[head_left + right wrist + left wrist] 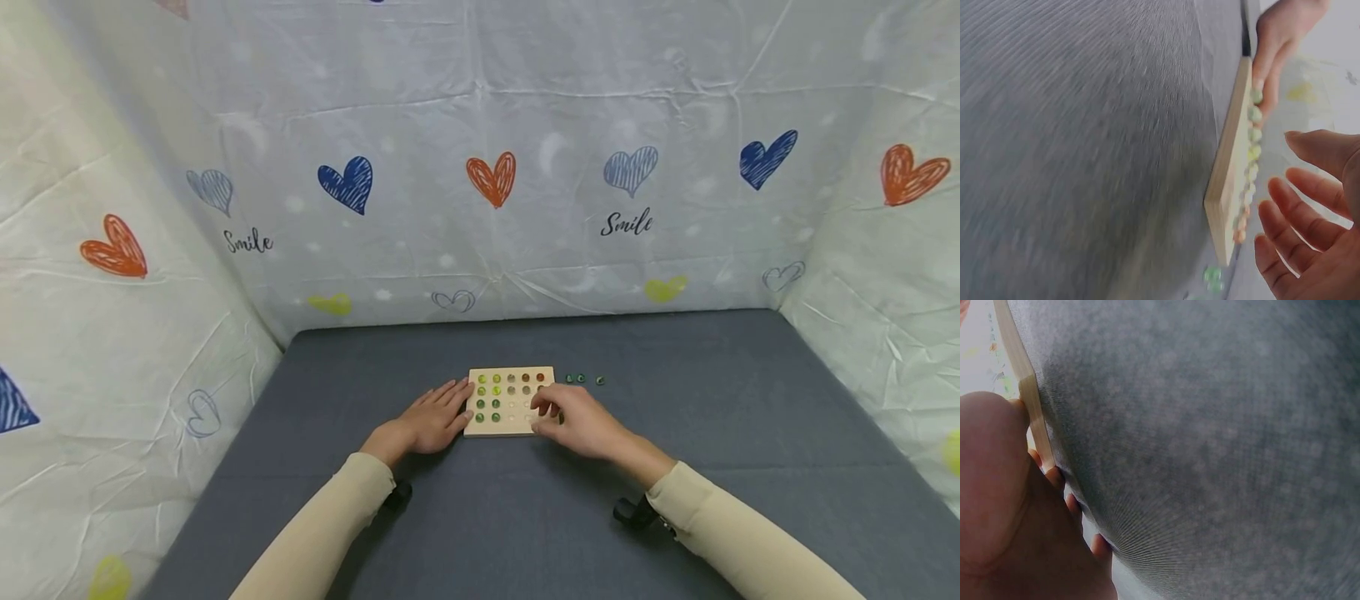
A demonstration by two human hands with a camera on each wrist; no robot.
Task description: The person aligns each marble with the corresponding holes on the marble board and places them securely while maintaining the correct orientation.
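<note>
A pale wooden board [517, 429] with rows of small round hollows lies on the dark cloth. Glass marbles fill many hollows: yellow-green marbles [497, 379] and green marbles [487, 404] at the left, clear ones in the middle and amber marbles [532, 377] at the right. My left hand [431, 419] rests flat with fingers straight, its thumb and fingertips at the board's left edge. Over the board's right side hovers my right hand [577, 419], hiding some hollows. In the right wrist view its fingers [1294, 219] are loosely bent, apart from the thumb, with nothing between them.
Several loose green marbles [581, 378] lie on the dark table [480, 517] just beyond the board's right end. A white curtain [420, 100] printed with hearts hangs behind the table and along both sides.
</note>
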